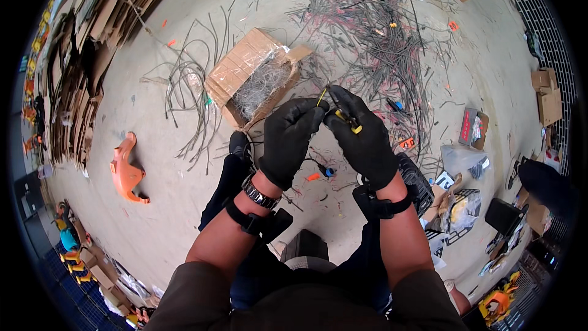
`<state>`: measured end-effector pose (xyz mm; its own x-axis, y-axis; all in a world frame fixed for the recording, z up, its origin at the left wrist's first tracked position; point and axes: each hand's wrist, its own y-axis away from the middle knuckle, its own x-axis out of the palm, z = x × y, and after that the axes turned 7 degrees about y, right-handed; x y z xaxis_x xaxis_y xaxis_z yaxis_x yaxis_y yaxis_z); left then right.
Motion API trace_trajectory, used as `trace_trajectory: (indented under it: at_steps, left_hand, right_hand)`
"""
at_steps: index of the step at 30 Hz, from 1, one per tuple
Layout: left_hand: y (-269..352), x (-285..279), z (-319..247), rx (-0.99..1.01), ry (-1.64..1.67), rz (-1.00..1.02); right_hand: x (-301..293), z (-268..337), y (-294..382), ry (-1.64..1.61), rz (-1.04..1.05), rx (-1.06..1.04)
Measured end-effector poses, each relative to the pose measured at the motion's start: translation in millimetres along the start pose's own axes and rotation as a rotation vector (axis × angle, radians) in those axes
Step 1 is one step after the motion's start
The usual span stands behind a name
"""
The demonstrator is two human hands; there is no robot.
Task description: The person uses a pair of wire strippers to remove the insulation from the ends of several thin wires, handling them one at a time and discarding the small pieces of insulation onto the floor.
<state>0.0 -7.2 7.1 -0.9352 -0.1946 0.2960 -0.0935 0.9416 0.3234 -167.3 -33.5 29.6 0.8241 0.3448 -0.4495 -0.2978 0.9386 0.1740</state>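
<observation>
My gloved left hand [288,140] pinches a thin yellow wire [322,96] between thumb and fingers. Its free end points up toward the fingertips of my right hand [365,140], which wears the same black glove. That hand is closed around a small hand tool with yellow-and-black handles [351,122], perhaps pliers or cutters; its jaws are mostly hidden by the fingers. Both hands are almost touching above the floor. Just beyond my left hand lies an open cardboard box [245,66] holding a tangle of fine grey strands [259,89].
A large heap of cut black and red cables [367,32] spreads beyond my hands. Loose grey cables [193,78] lie left of the box. An orange plastic cover [126,170] rests farther left, near stacked flattened cardboard [76,82]. A black plastic case [415,184] sits by my right forearm.
</observation>
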Motion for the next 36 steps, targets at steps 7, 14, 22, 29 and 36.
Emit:
trace_trajectory:
  at_steps: [7,14,22,29,36]
  left_hand:
    - [-1,-2,-18,-0.164,0.107,0.033]
    - [-2,-4,-16,-0.235,0.152,0.118]
    - [4,-6,-11,-0.191,0.125,0.199]
    - [6,-5,-15,-0.152,0.017,0.217]
    - [6,-5,-14,-0.192,0.062,0.202]
  right_hand:
    - [-3,-56,-1,0.428,-0.118,-0.26]
    - [1,-29,-4,0.659,-0.139,-0.306]
    - [5,-25,-1,0.738,-0.24,-0.428]
    - [8,-22,-1,0.752,-0.234,-0.454]
    - [7,-21,-1,0.783,-0.24,-0.44]
